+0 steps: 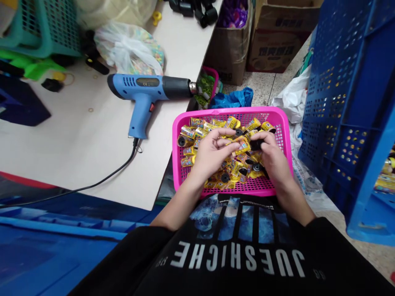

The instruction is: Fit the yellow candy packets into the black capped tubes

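Pale tabletop [95,152] lies left of the grip. Over the pink basket [289,152], the left hand [212,151] pinches a yellow tube [243,144], the right hand [273,154] a black piece [256,144] just beside it: apparently a fitting step, calling next for careful lining-up.

A pale table [77,152] stands at left, with cardboard boxes [273,47] beyond on a speckled tile floor [261,85].

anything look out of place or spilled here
The heat gun lies on its side, its nozzle at the edge of the table, so a bump might push it over. Nothing looks spilled from the pink basket.
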A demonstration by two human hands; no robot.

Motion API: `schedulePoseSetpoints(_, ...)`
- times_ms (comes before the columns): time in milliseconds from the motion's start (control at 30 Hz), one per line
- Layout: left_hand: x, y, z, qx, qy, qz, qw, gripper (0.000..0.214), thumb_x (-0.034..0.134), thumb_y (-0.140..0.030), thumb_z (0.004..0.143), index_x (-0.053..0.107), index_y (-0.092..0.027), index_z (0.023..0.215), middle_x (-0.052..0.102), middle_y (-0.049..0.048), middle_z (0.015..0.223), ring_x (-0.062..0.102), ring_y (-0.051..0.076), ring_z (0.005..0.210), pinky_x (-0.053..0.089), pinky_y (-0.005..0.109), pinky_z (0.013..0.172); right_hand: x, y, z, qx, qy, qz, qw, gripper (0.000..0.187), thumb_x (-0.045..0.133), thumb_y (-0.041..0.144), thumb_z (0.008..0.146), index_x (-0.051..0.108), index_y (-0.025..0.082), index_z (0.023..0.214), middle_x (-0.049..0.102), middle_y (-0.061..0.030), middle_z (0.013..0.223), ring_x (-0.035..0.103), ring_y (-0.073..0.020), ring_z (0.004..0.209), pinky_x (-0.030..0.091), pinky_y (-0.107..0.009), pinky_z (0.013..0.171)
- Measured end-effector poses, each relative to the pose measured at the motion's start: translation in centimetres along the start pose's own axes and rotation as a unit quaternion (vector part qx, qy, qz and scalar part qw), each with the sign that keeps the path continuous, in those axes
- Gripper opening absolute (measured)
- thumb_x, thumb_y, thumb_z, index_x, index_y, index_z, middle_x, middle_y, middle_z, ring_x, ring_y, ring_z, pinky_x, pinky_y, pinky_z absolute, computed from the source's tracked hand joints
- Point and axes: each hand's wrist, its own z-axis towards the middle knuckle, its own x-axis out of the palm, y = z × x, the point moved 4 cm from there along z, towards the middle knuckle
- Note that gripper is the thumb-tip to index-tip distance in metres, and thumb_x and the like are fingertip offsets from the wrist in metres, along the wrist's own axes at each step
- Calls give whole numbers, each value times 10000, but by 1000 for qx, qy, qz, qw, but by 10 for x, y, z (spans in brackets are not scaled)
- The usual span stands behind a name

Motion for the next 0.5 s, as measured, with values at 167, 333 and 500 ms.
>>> schedulePoseSetpoints(167,-10,8,3,-5,2,25,1000,397,811,-495,757,794,-166,977,778,35,791,670,122,609,567,252,598,-13,-3,-1,47,33,149,987,465,737,377,864,605,391,1309,649,-3,1329,659,-224,1146,550,-432,1036)
schedulePoseSetpoints(333,-11,13,4,-33,25,-9,999,423,816,-554,749,818,-182,950,809,55,887,709,135,640,603,270,631,-22,5,-1,25,54,157,986,425,848,327,803,658,337,1184,733,-19,1219,731,-207,1067,600,-374,955)
schedulePoseSetpoints(500,-8,11,3,-63,42,-35,996,496,812,-606,728,817,-168,960,817,82,980,746,162,744,638,284,673,-24,11,0,-28,109,66,991,328,827,338,824,751,326,1143,718,-41,1263,690,-228,1179,588,-404,1011)
